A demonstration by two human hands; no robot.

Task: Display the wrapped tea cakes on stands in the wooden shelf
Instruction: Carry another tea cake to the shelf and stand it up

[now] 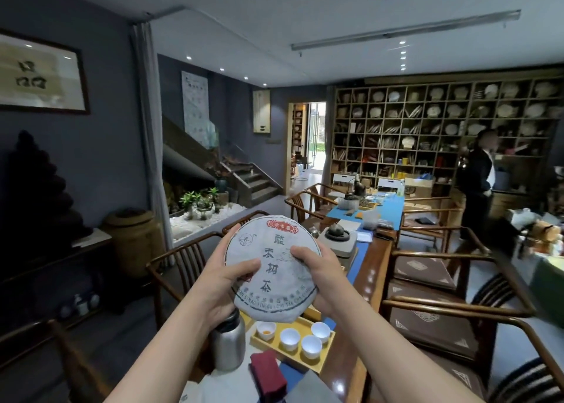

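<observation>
One tea cake [272, 268] | round, white-wrapped, printed | gripped by left hand [227, 280], right hand [317, 268]

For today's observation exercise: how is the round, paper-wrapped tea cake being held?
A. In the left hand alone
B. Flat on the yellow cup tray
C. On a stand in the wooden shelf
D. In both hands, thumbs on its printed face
D: the left hand and right hand grip the round, paper-wrapped tea cake at its sides, thumbs on its printed face, above the table.
</observation>
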